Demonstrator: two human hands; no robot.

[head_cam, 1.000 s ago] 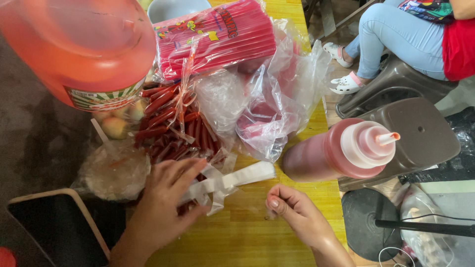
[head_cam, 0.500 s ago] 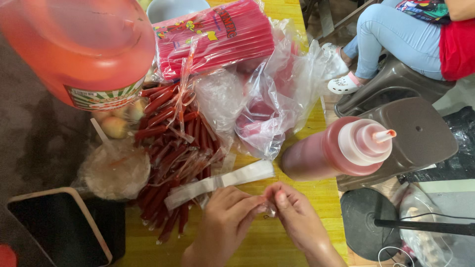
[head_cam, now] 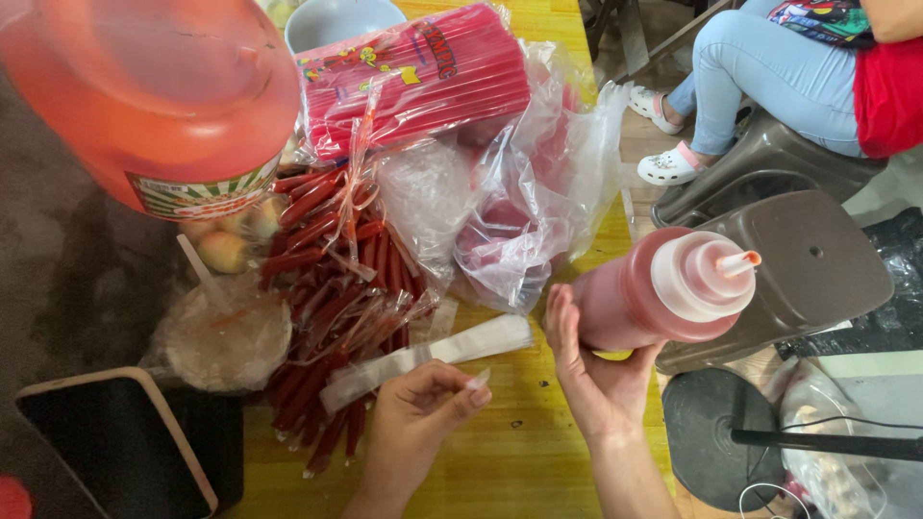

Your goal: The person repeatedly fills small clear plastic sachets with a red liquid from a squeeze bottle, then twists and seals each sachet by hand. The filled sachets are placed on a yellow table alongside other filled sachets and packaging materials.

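Here, right hand (head_cam: 596, 380) cups squeeze bottle (head_cam: 663, 288) near yellow table (head_cam: 538, 452) edge.

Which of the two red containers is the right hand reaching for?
The right hand cups the squeeze bottle with the nozzle cap, not the big jug at top left.

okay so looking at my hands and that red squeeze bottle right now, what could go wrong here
The right hand cups only the base of the squeeze bottle, which lies tilted with its nozzle past the table edge, so it could slip off or drip red sauce. The left hand pinches a thin clear sleeve one-handed; it may slide loose. The filled red tubes lie heaped close by and could get knocked.
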